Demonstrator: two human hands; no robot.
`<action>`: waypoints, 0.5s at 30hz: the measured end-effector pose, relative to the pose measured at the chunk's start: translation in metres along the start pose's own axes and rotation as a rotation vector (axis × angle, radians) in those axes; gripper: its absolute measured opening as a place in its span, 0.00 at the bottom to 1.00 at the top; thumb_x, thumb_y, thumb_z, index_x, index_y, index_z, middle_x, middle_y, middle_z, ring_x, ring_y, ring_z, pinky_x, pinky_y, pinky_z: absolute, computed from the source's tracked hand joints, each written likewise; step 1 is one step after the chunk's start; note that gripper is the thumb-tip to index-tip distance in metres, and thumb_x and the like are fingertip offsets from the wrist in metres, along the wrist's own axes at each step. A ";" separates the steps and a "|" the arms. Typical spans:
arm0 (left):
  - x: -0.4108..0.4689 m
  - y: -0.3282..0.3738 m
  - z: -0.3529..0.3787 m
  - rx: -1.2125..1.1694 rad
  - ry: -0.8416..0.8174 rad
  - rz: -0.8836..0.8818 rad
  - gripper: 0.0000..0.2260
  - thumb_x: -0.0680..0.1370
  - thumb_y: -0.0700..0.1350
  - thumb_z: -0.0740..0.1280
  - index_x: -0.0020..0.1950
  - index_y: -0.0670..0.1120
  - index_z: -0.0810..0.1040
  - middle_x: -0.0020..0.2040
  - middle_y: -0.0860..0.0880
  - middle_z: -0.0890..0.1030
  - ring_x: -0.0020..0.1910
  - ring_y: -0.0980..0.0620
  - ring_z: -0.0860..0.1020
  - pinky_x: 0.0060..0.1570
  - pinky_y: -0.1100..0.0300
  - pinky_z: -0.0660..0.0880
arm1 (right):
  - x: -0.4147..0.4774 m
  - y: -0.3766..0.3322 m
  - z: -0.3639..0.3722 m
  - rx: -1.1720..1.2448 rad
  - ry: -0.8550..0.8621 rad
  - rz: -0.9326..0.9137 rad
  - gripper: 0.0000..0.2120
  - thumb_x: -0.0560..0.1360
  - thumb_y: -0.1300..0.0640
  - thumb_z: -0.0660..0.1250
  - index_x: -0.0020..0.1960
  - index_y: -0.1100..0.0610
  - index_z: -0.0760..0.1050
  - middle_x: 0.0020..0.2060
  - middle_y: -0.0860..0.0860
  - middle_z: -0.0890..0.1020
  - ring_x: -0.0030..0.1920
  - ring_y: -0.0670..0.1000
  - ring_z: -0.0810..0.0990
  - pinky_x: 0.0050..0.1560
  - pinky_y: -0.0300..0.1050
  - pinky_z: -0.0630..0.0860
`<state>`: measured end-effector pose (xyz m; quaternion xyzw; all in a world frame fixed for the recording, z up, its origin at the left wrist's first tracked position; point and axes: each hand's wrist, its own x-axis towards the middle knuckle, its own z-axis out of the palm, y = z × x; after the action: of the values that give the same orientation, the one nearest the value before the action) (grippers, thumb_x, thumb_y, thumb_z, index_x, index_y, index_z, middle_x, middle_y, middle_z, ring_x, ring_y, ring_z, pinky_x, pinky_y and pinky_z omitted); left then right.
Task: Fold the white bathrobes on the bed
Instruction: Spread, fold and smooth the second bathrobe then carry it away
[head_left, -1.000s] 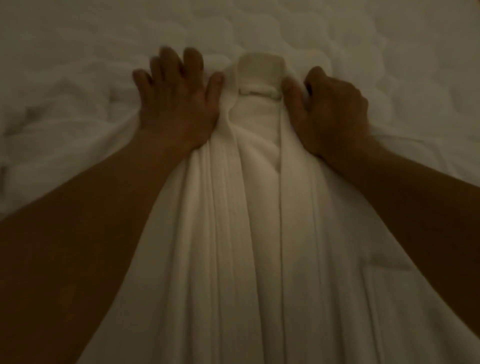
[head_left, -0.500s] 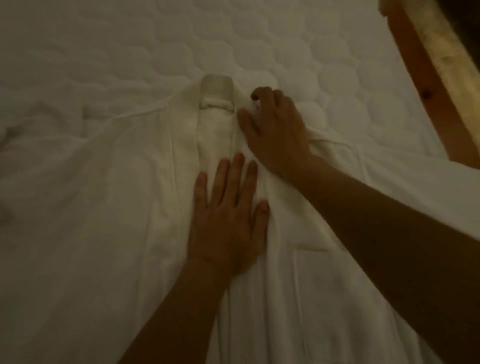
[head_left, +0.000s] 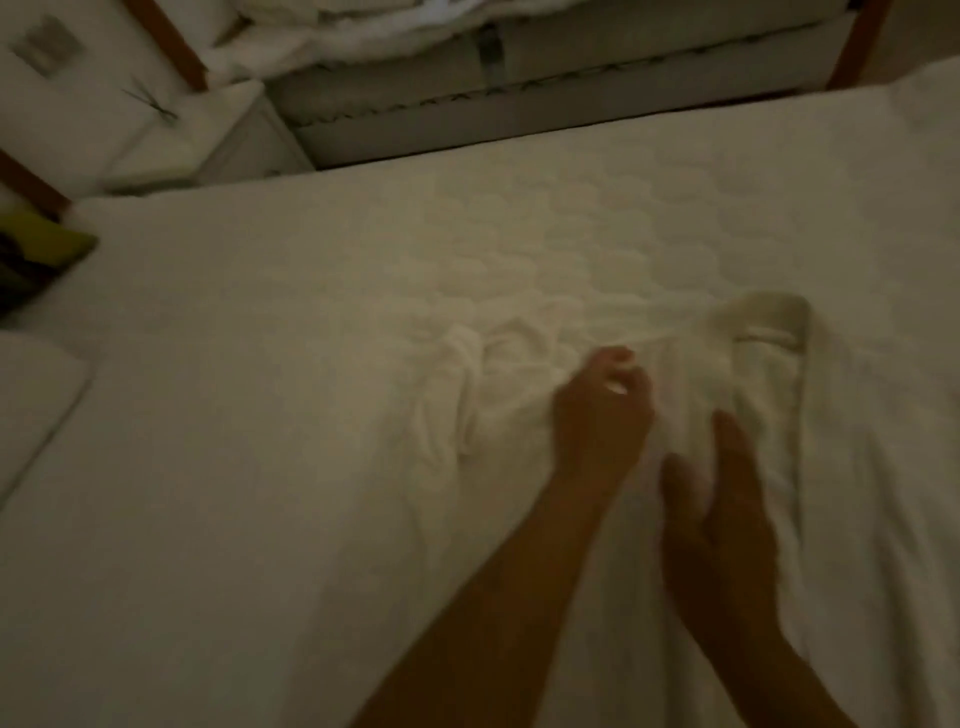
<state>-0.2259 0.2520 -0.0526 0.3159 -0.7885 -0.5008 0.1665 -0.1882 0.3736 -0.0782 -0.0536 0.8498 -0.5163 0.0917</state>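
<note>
Since the earlier frame the view has swung left, and both hands have shifted: the left hand (head_left: 602, 415), which lay flat on the robe front, now sits left of the collar with its fingers curled, and the right hand (head_left: 722, 509) has come off the collar area to a place nearer the person.

Left grip: fingers bent inward to a narrow pinch at a fold of the bathrobe (head_left: 753, 415). The frame is blurred, so whether cloth is actually clamped between fingertips cannot be told; the hand touches the fabric.

Right grip: fingers straight and together, hand extended, lying on or just over the robe front below the collar. It holds nothing.

Position reference is the bathrobe collar (head_left: 763, 322). The collar lies at the far end of the garment, with a hanging loop (head_left: 766, 340) across its base. The robe body runs from the collar toward the person. A bunched section of fabric (head_left: 467, 384) lies left of the collar, beyond the left hand.

Count: one bathrobe visible, two hands, one collar loop.

The robe rests on the quilted bed (head_left: 571, 234). Far beyond the collar, a second bed (head_left: 571, 78) with rumpled linen stands across a gap. A white nightstand (head_left: 228, 130) stands far left of the collar.
</note>
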 end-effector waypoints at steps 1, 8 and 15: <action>0.017 -0.013 -0.024 0.278 0.242 0.156 0.16 0.73 0.51 0.66 0.58 0.48 0.80 0.53 0.45 0.83 0.48 0.47 0.81 0.49 0.49 0.78 | 0.007 0.000 0.021 -0.161 -0.089 -0.088 0.34 0.76 0.34 0.49 0.80 0.43 0.53 0.80 0.52 0.57 0.80 0.52 0.53 0.78 0.50 0.49; 0.121 -0.109 -0.144 0.457 0.026 -0.318 0.36 0.63 0.64 0.72 0.64 0.43 0.78 0.61 0.41 0.81 0.61 0.41 0.80 0.60 0.48 0.77 | 0.025 0.041 0.092 -0.865 -0.164 -0.314 0.35 0.76 0.32 0.53 0.80 0.44 0.57 0.79 0.59 0.57 0.79 0.59 0.52 0.77 0.65 0.46; 0.094 -0.138 -0.246 -0.801 0.937 -0.322 0.12 0.73 0.43 0.71 0.52 0.44 0.71 0.44 0.48 0.74 0.37 0.52 0.76 0.39 0.59 0.76 | 0.024 0.035 0.091 -0.867 -0.129 -0.338 0.36 0.75 0.34 0.54 0.80 0.47 0.56 0.79 0.58 0.57 0.79 0.59 0.54 0.76 0.66 0.48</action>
<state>-0.1083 -0.0202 -0.0722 0.5291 -0.3262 -0.5844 0.5217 -0.1925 0.3062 -0.1532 -0.2564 0.9590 -0.1172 0.0280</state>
